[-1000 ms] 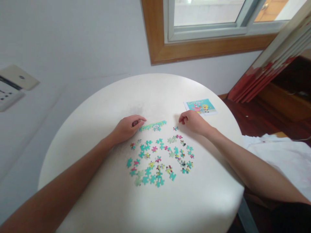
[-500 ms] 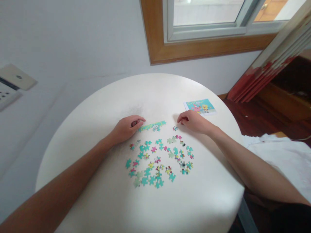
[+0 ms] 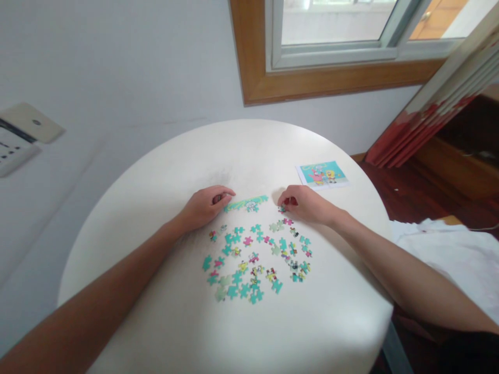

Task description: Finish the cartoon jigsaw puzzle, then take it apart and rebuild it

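My left hand [image 3: 205, 208] rests on the table with its fingers curled in, thumb tip at the left end of a joined strip of jigsaw puzzle pieces [image 3: 249, 204]; I see nothing held in it. The strip is teal with yellow-green lettering and part of a pale cartoon face. Right of the strip, my right hand [image 3: 302, 202] pinches down on a small teal and pink puzzle piece [image 3: 281, 209], which the fingertips partly cover. Nearer to me lie many loose puzzle pieces [image 3: 244, 289], teal, pink, yellow and pale green.
A cartoon picture card [image 3: 322, 173] lies beyond my right hand on the round white table [image 3: 163, 322]. Behind the table are a wall and a wood-framed window [image 3: 343, 80]. A red and cream curtain [image 3: 409, 119] hangs at right, above white cloth [image 3: 448, 249].
My right hand has come slightly left and down, and its fingertips now close on the small puzzle piece. My left hand stays beside the strip. The view has shifted slightly.
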A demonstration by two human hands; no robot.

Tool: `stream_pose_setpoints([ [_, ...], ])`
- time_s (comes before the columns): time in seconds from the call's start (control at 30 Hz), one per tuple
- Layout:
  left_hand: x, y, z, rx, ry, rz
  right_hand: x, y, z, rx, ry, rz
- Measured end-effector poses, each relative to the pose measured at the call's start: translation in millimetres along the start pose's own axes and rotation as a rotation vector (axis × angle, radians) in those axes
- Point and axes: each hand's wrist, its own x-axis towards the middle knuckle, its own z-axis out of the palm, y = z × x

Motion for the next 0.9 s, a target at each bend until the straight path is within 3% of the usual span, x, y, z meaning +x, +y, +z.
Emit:
stream_pose_setpoints([
  [0.3, 0.5, -2.4, 1.1, -0.015, 0.002, 0.011, -5.0, 0.2, -6.5, -0.03, 0.021, 0.095],
  [0.9, 1.9, -5.1, 0.2, 0.01, -0.005, 0.014, -2.6, 0.2, -3.5, -0.029, -0.002, 0.019],
])
